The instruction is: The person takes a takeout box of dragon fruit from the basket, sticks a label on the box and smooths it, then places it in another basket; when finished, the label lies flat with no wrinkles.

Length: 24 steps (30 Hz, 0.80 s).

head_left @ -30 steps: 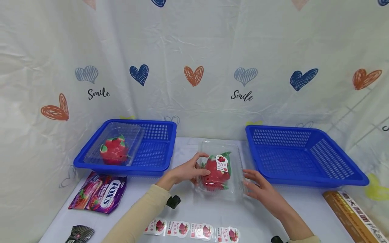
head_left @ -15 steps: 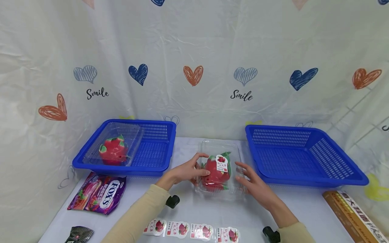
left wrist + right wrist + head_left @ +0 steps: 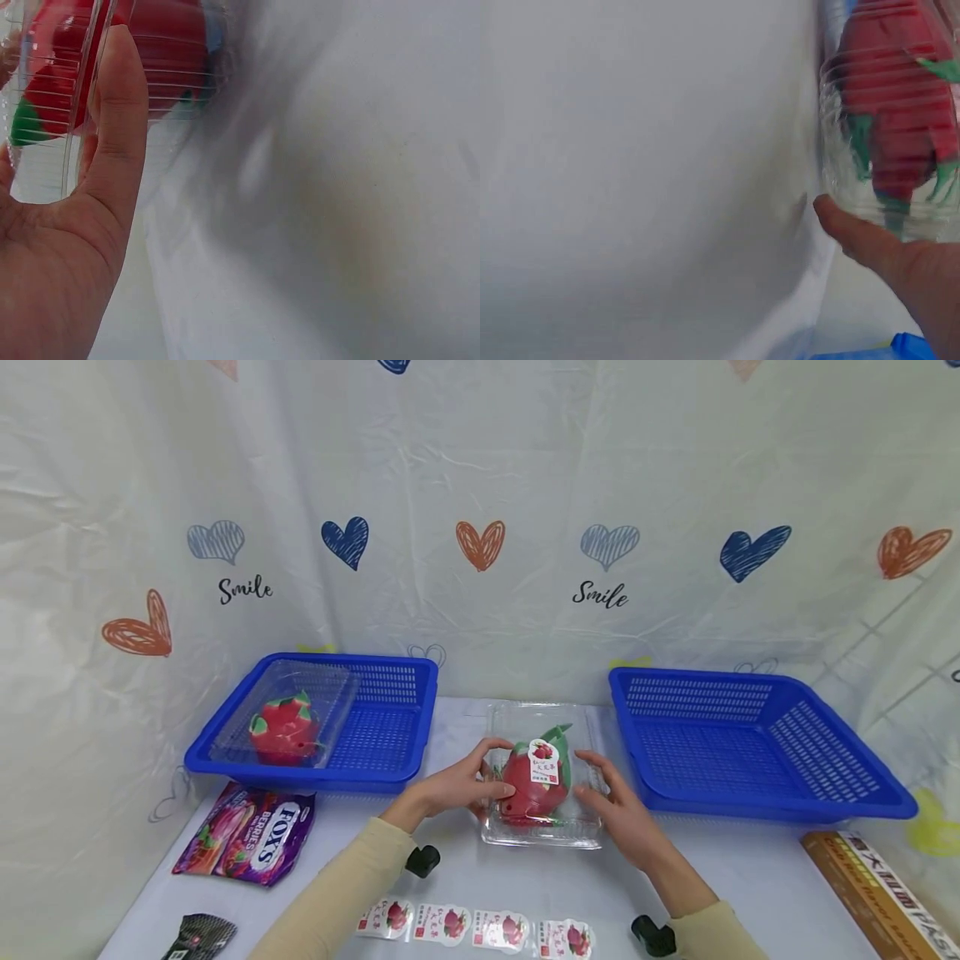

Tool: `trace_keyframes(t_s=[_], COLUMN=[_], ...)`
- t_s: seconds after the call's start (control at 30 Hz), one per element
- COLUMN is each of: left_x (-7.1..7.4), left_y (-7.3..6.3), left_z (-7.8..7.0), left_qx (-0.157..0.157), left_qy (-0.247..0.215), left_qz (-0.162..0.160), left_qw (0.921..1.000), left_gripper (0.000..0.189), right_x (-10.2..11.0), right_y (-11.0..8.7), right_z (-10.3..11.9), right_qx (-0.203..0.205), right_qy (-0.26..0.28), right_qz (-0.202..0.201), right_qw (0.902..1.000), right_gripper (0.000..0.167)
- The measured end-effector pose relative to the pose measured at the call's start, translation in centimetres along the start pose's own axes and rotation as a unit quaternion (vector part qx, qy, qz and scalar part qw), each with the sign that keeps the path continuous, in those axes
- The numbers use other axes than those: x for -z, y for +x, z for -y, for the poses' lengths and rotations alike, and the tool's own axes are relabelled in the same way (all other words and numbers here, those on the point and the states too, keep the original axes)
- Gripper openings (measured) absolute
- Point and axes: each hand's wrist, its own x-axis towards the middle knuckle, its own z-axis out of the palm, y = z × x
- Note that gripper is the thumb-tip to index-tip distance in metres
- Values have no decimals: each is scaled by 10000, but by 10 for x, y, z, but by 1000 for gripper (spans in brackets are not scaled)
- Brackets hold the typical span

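A clear plastic clamshell box (image 3: pixel 543 837) stands at the middle of the table with a red dragon fruit (image 3: pixel 521 785) with green tips inside. On its lid sits a white label (image 3: pixel 543 762) printed with a dragon fruit. My left hand (image 3: pixel 453 789) grips the box's left side; in the left wrist view its thumb (image 3: pixel 120 112) lies along the ribbed wall. My right hand (image 3: pixel 626 814) holds the right side, thumb and fingers apart at the edge. In the right wrist view that thumb (image 3: pixel 855 232) reaches the box's corner. The fingers behind the box are partly hidden.
A blue basket (image 3: pixel 390 777) at back left holds another boxed dragon fruit (image 3: pixel 283 731). A second blue basket (image 3: pixel 757 806) stands at back right. A strip of labels (image 3: pixel 498 931) lies in front, a purple candy bag (image 3: pixel 247 835) and dark packet (image 3: pixel 201 937) left, a brown box (image 3: pixel 877 893) right.
My right hand has come inward from the box's right edge and taken hold there. The box has shifted slightly, its front edge now showing more sharply. The left hand keeps its grip.
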Motion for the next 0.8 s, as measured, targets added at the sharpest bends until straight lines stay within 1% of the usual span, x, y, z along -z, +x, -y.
trace_keyframes(t_s=[0.07, 0.13, 0.2, 0.27, 0.3, 0.4, 0.43, 0.47, 0.53, 0.6, 0.67, 0.73, 0.8], left_x=[-1, -1, -1, 0, 1, 2, 1, -1, -8, -18, -30, -44, -59], left_y=[1, 1, 2, 3, 4, 10, 13, 16, 23, 29, 36, 41, 47], left_z=[0, -2, -4, -5, -5, -4, -4, -4, -5, -5, -6, -8, -11], left_qx=[-79, -182, -351, -621, -746, -1091, -1153, -1149, -1090, -1007, -935, -897, -889], left_qy=[5, -10, -161, -490, -682, -1231, -1325, -1355, -1362, -1215, -1003, -749, -486], left_qz=[25, 4, -158, -456, -646, -1197, -1338, -1467, -1644, -1708, -1673, -1516, -1284], left_qw=[10000, 9998, 9991, 9958, 9928, 9791, 9753, 9731, 9709, 9726, 9763, 9815, 9865], left_gripper=[65, 67, 67, 63, 61, 54, 53, 52, 50, 47, 43, 40, 38], right_x=[0, 2, 5, 9, 12, 18, 20, 23, 30, 40, 52, 65, 80], right_y=[-1, -2, -3, -4, -5, -6, -7, -8, -11, -14, -16, -19, -20], right_z=[5, 13, 23, 34, 40, 58, 63, 69, 79, 87, 92, 94, 94], right_qx=[-3, 28, 60, 128, 141, 155, 134, 119, 121, 156, 254, 385, 551], right_qy=[30, -61, -156, -241, -191, 227, 361, 504, 798, 946, 1087, 1237, 1333], right_qz=[-197, -425, -620, -757, -786, -797, -793, -786, -772, -817, -886, -990, -1162], right_qw=[9998, 9991, 9979, 9968, 9966, 9964, 9961, 9956, 9937, 9920, 9898, 9866, 9827], right_gripper=[51, 49, 48, 48, 48, 48, 48, 47, 46, 45, 44, 43, 42])
